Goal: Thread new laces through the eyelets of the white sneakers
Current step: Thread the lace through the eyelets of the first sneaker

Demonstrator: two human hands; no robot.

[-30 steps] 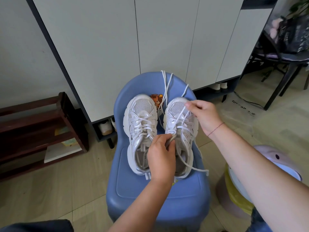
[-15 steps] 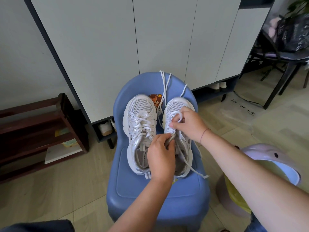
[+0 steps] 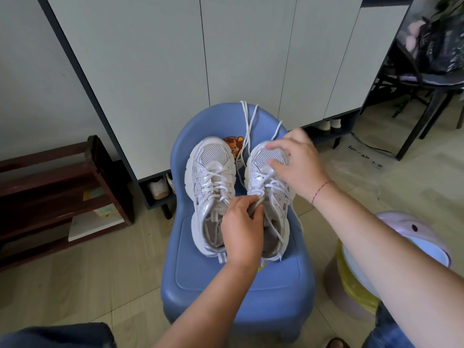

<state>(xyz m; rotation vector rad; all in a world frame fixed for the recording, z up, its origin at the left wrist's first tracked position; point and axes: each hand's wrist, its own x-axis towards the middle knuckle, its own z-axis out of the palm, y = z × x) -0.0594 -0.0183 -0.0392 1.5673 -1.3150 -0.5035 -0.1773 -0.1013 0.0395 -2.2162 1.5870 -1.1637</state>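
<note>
Two white sneakers stand side by side on a small blue plastic chair (image 3: 238, 277), toes pointing away from me. The left sneaker (image 3: 212, 177) is laced. My left hand (image 3: 242, 229) grips the tongue of the right sneaker (image 3: 263, 172) near its opening. My right hand (image 3: 295, 163) hovers over the right sneaker's toe and upper lacing with fingers spread and slightly blurred; nothing is pinched in it that I can see. Loose white lace ends (image 3: 247, 121) trail over the chair's back, and another strand hangs off the right side of the seat.
White cabinet doors (image 3: 226, 59) rise right behind the chair. A dark wooden shoe rack (image 3: 62, 192) stands at the left. A lidded bin with a yellow bag (image 3: 391, 267) sits at the right under my forearm. A black chair (image 3: 426, 79) is far right.
My right hand had pulled a lace loop up over the right sneaker, then came down on the lacing; now its fingers have let go and spread over the toe. My left hand stayed put.
</note>
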